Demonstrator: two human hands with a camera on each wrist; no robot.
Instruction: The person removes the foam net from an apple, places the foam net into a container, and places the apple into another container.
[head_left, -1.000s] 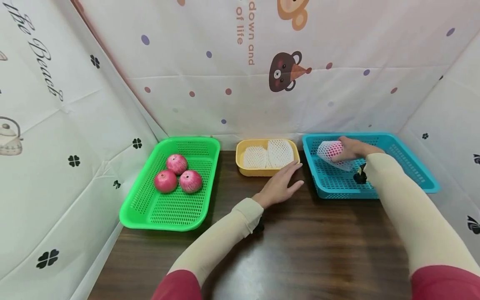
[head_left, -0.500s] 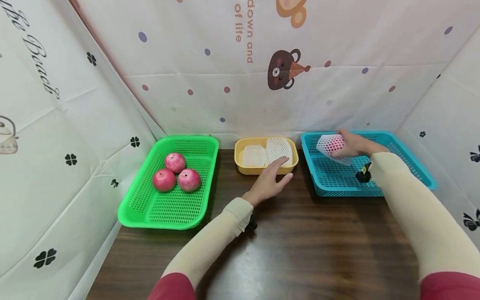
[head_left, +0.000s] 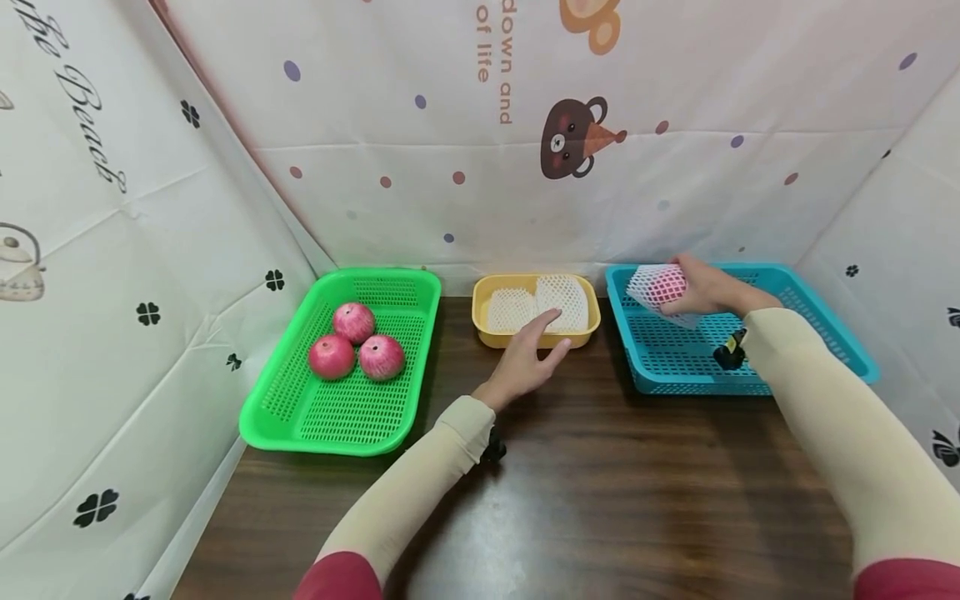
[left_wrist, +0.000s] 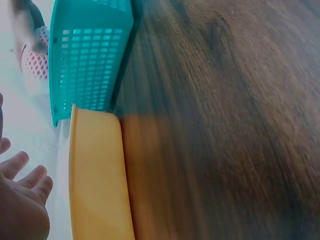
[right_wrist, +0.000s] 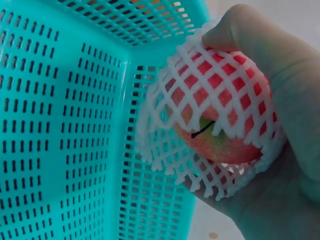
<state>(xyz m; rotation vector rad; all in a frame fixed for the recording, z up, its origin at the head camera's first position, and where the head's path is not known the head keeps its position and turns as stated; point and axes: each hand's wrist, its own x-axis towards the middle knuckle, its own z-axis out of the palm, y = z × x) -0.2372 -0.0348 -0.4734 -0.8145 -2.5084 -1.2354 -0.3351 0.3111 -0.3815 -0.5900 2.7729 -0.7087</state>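
Observation:
A red apple [right_wrist: 220, 142] in a white foam net sleeve [right_wrist: 170, 107] is gripped by my right hand [head_left: 707, 287], over the far left part of the blue basket [head_left: 678, 385]. In the right wrist view the apple's stem end shows through the sleeve's open end. My left hand [head_left: 522, 360], fingers relaxed and spread, hovers by the front rim of the yellow tray [head_left: 495, 340] and holds nothing. Two white foam net sleeves [head_left: 512, 310] lie flat in that tray. From the left wrist the tray [left_wrist: 97, 175] appears side-on, with the left fingers beyond its rim.
At the left stands a green basket [head_left: 341, 429] with three red apples [head_left: 382, 357] in it. All the containers sit on a dark wooden table [head_left: 600, 500], against a patterned white cloth [head_left: 375, 108] that hangs behind and at both sides.
My left hand has drawn back leftward from the tray's right front corner. My right hand has raised the sleeved apple slightly, still over the blue basket.

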